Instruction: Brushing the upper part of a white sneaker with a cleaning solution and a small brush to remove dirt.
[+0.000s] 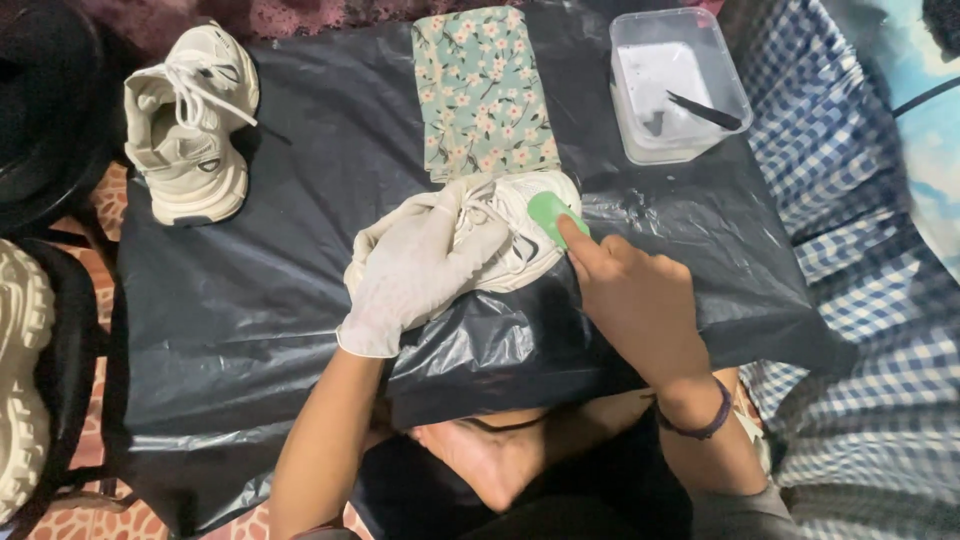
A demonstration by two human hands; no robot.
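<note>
The left hand [420, 275], in a white glove, clasps the white lace-up sneaker [500, 235] on the black plastic sheet [300, 250], while the bare right hand [635, 300] pinches a small green sponge [553, 213] against the sneaker's toe at 3 o'clock.

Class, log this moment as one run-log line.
left hand: gloved, holds white shoe | right hand: presses green pad on shoe | plastic tub: behind

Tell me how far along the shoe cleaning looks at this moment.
Set up: black plastic sheet spread, tub of cloudy liquid with a dark tool, floral cloth folded nearby. In hand: gloved left hand steadies a white sneaker while right hand presses a green pad on it. Left: second sneaker sits apart, untouched; how clean either is, I can't tell.
</note>
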